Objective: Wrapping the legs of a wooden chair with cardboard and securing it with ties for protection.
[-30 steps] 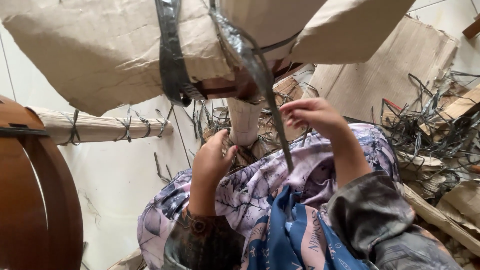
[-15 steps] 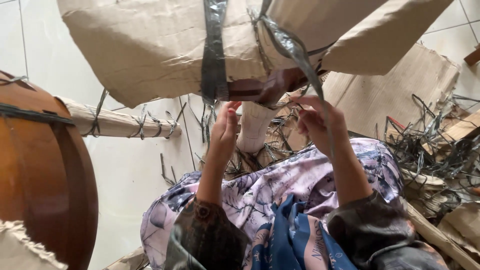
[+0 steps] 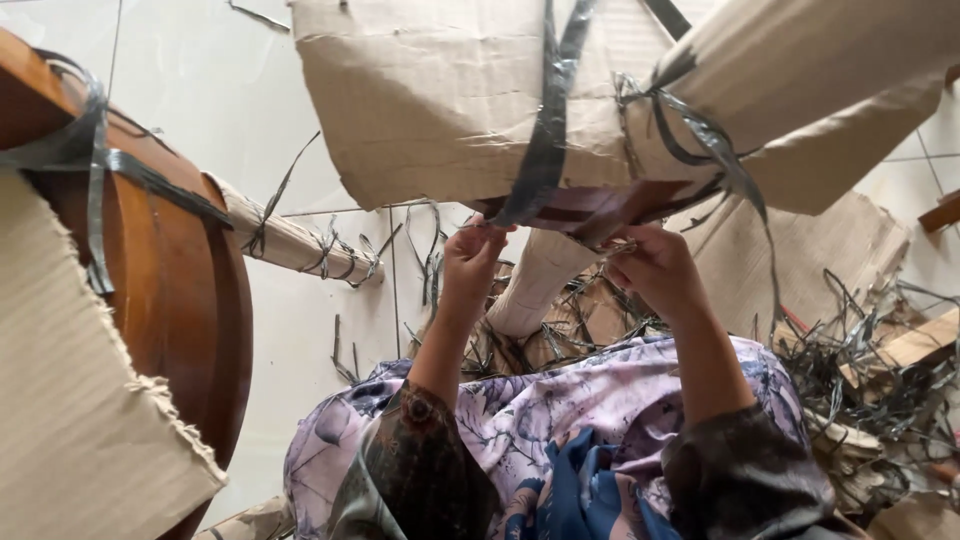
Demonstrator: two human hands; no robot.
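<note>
Unwrapping step, judged: left hand (image 3: 470, 262) is pinched on the dark plastic strap (image 3: 545, 140) at the lower edge of the cardboard-wrapped furniture piece (image 3: 450, 90), raised above the lap. Right hand (image 3: 655, 270) is closed on a second strap (image 3: 730, 165); loosening it likely calls for a firm downward pull.

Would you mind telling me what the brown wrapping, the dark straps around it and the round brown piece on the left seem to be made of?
The brown wrapping looks like matt corrugated cardboard: creased, with torn fibrous edges. The dark straps look like thin glossy plastic strapping, flat and crinkled with grey highlights; tape cannot be ruled out. The round brown piece looks like varnished wood, smooth with a soft sheen. The left hand and right hand both touch the package's underside.
</note>
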